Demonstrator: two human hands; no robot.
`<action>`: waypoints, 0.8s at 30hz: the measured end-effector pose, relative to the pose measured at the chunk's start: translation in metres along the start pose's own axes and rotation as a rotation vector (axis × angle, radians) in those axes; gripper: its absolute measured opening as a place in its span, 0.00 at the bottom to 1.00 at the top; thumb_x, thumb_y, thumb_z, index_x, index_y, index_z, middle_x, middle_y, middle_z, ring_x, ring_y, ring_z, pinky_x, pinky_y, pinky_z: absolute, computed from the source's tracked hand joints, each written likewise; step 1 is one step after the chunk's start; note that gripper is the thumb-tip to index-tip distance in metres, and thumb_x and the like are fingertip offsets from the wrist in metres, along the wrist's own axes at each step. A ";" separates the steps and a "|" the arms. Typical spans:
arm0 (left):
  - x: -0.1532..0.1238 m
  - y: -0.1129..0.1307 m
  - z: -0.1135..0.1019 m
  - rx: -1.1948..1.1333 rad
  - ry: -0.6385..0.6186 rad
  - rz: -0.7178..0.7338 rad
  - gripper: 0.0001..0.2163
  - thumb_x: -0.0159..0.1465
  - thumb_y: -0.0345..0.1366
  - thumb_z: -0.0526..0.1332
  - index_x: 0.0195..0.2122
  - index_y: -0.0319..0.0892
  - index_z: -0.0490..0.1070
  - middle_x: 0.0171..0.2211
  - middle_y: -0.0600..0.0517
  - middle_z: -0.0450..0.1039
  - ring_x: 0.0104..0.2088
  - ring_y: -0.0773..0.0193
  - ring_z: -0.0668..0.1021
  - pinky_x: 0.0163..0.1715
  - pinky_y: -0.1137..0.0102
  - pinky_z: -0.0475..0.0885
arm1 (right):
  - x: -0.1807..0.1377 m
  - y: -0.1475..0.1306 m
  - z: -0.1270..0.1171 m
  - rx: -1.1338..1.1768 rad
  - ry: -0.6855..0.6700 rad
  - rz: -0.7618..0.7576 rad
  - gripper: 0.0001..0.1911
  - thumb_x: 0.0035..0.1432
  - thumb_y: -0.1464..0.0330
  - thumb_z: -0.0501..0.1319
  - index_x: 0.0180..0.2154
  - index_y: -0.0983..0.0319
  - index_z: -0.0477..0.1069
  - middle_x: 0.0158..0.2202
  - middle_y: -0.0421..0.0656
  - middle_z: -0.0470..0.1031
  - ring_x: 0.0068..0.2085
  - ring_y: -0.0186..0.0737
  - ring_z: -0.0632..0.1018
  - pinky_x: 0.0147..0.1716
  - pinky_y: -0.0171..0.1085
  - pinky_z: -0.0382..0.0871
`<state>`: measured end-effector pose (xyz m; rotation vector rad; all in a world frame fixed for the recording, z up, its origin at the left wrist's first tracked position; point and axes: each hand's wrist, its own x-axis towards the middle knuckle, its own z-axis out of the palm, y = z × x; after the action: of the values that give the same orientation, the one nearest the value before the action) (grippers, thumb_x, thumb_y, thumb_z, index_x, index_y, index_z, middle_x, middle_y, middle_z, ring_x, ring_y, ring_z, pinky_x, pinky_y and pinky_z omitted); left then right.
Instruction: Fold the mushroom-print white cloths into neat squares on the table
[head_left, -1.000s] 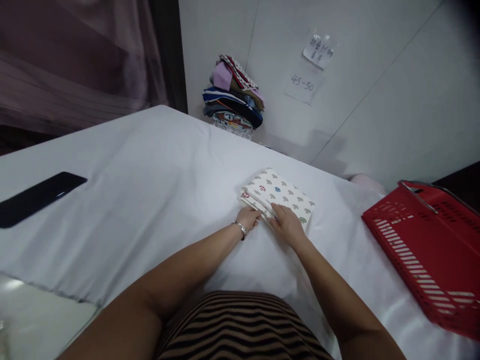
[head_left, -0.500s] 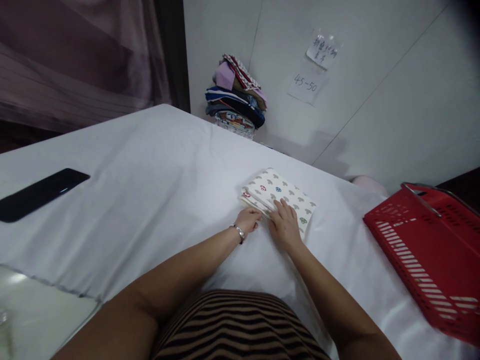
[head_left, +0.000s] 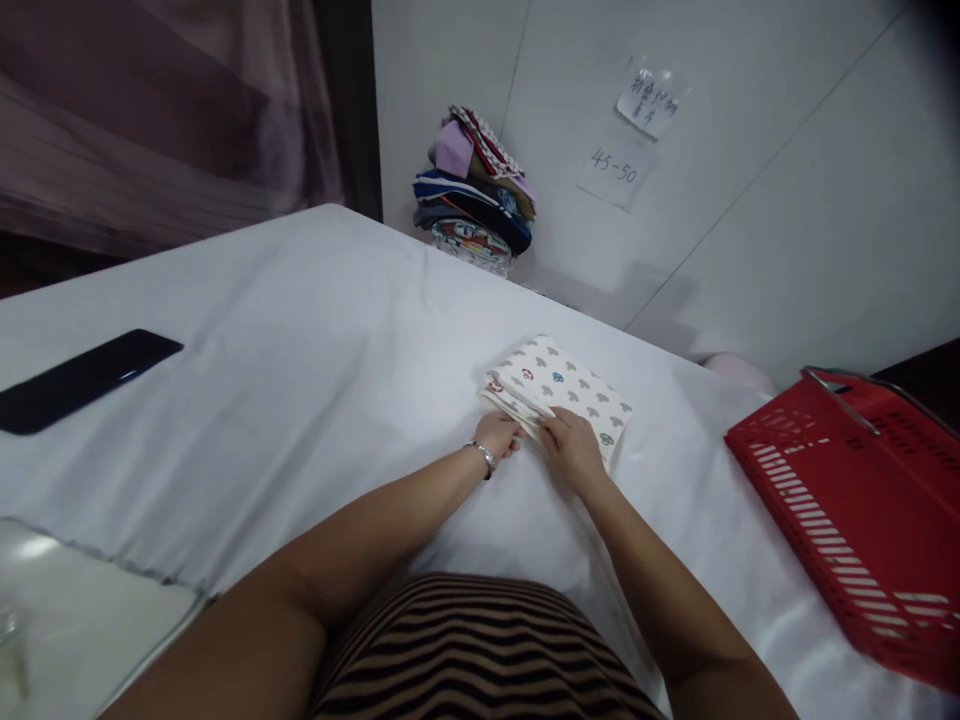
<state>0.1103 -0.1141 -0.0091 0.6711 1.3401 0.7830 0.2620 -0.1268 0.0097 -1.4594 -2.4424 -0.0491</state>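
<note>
A folded white cloth with small grey, red, blue and green prints (head_left: 559, 385) lies on the white table cover (head_left: 300, 350). My left hand (head_left: 497, 435), with a silver bracelet at the wrist, has its fingers curled on the cloth's near left edge. My right hand (head_left: 574, 447) rests on the cloth's near edge, its fingers bent and gripping the fabric.
A stack of folded colourful clothes (head_left: 474, 192) stands at the far edge against the white wall. A red plastic basket (head_left: 855, 500) sits at the right. A black phone (head_left: 82, 378) lies at the left. Two paper notes (head_left: 630, 130) hang on the wall.
My right hand's fingers, stretched flat over the cloth half a second ago, have curled back onto its near edge. The left hand has barely moved.
</note>
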 end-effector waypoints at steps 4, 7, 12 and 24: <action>0.000 0.002 0.003 0.010 0.040 0.013 0.04 0.58 0.32 0.58 0.34 0.38 0.67 0.24 0.57 0.69 0.13 0.78 0.64 0.13 0.78 0.55 | 0.002 -0.003 -0.004 0.001 -0.001 0.003 0.10 0.61 0.69 0.52 0.33 0.60 0.72 0.37 0.44 0.73 0.40 0.40 0.72 0.39 0.37 0.65; -0.001 0.003 0.004 0.031 0.030 0.014 0.03 0.59 0.32 0.58 0.31 0.38 0.67 0.22 0.57 0.68 0.12 0.77 0.65 0.13 0.78 0.55 | 0.001 -0.003 -0.002 0.005 -0.006 -0.010 0.09 0.61 0.68 0.53 0.33 0.59 0.72 0.39 0.45 0.73 0.41 0.41 0.72 0.39 0.38 0.66; -0.002 0.001 0.003 0.087 -0.009 0.028 0.06 0.58 0.35 0.59 0.26 0.39 0.67 0.17 0.58 0.65 0.12 0.75 0.64 0.13 0.76 0.55 | -0.004 0.000 0.006 -0.007 0.043 -0.060 0.11 0.61 0.67 0.52 0.37 0.60 0.73 0.55 0.48 0.65 0.55 0.47 0.66 0.48 0.45 0.65; -0.006 0.002 0.004 0.072 -0.012 0.047 0.07 0.55 0.30 0.56 0.20 0.40 0.63 0.14 0.59 0.62 0.11 0.75 0.62 0.13 0.76 0.52 | -0.010 -0.011 0.013 -0.088 0.083 -0.078 0.09 0.60 0.71 0.54 0.38 0.61 0.72 0.61 0.50 0.59 0.62 0.51 0.56 0.53 0.50 0.58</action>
<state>0.1139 -0.1179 -0.0040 0.7654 1.3511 0.7703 0.2532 -0.1382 -0.0040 -1.3688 -2.4569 -0.2318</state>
